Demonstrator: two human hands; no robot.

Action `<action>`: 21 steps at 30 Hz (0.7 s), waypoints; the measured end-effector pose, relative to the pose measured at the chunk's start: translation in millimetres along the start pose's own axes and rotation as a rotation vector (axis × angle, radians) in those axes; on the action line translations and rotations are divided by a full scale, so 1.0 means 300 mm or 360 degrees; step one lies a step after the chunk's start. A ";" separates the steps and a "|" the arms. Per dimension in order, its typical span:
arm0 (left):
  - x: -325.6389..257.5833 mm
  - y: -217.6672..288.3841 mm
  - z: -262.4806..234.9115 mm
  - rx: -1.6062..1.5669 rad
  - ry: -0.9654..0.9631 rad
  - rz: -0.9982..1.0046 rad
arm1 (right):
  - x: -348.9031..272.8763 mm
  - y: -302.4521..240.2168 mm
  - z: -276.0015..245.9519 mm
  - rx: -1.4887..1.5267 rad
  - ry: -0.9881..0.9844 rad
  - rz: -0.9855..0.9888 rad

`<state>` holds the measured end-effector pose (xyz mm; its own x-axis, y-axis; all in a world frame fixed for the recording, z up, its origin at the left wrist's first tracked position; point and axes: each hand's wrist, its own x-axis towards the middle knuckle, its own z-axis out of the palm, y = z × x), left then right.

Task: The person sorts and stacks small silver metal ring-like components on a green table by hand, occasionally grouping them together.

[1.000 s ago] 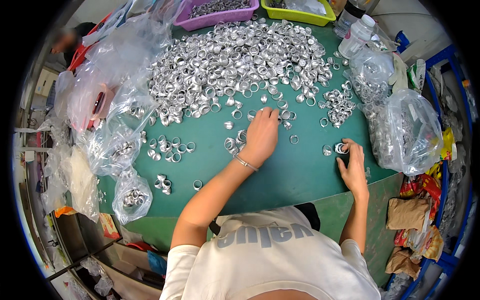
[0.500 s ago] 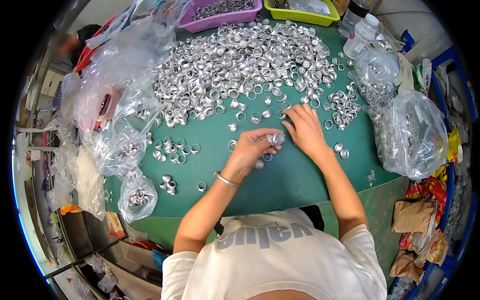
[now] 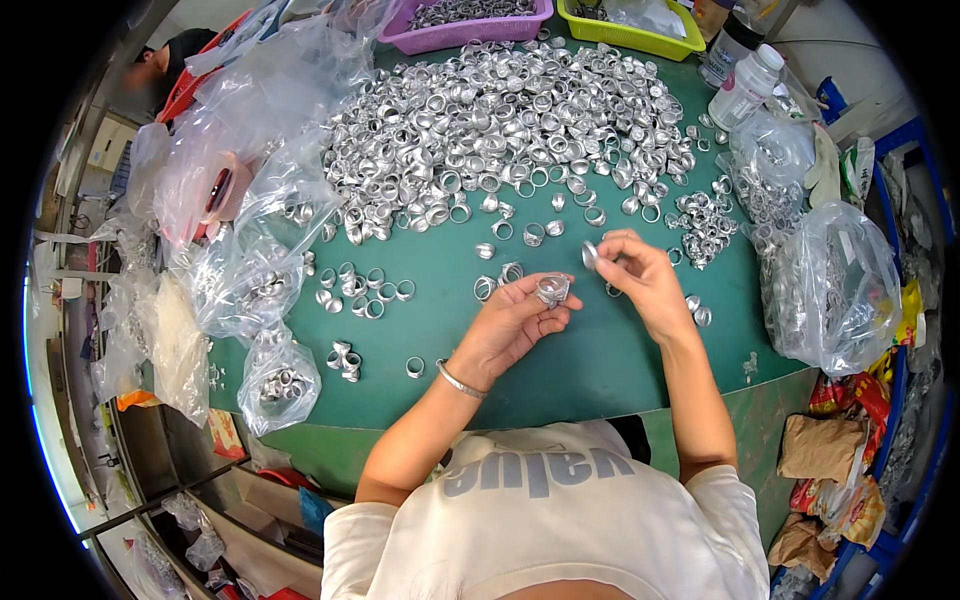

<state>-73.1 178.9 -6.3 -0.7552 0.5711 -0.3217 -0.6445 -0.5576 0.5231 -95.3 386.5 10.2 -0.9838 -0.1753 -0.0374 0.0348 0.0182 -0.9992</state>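
My left hand [image 3: 515, 325] holds a silver ring [image 3: 552, 290] between thumb and fingers, above the green table; whether more rings sit behind it I cannot tell. My right hand [image 3: 640, 275] pinches another silver ring [image 3: 590, 255], seen edge-on, a little to the right of the first. A few loose rings lie close beyond the hands, among them one [image 3: 533, 234] just short of the big pile. That heap of silver rings [image 3: 500, 120] spreads over the far half of the table. A smaller cluster of rings [image 3: 705, 225] lies beyond my right hand.
Small ring groups [image 3: 365, 290] rest on the left of the green table [image 3: 560, 385]. Clear plastic bags [image 3: 835, 290] with rings stand at the right, more bags [image 3: 265, 260] at the left. Purple [image 3: 470, 38] and yellow-green baskets [image 3: 640, 35] and a white bottle [image 3: 745, 88] line the back.
My right hand has lifted off the tabletop and come nearer, with a ring now in its fingers. My left hand still holds its ring. The whole view has shifted slightly.
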 end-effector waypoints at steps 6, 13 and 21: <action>-0.010 -0.018 0.042 0.0075 0.0055 0.0093 | -0.112 0.010 0.057 0.1096 -0.0170 0.0479; -0.018 -0.057 0.033 -0.0357 -0.0209 -0.0043 | -0.147 -0.008 0.098 0.1120 0.0016 0.0459; -0.021 -0.090 0.006 -0.0741 -0.0322 -0.0262 | -0.181 -0.028 0.051 0.1399 0.0039 0.0608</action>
<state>-50.7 191.5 -17.0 -0.6311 0.7527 -0.1874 -0.7721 -0.6328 0.0584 -39.6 380.8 20.3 -0.8818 -0.2896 -0.3723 0.4637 -0.6769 -0.5717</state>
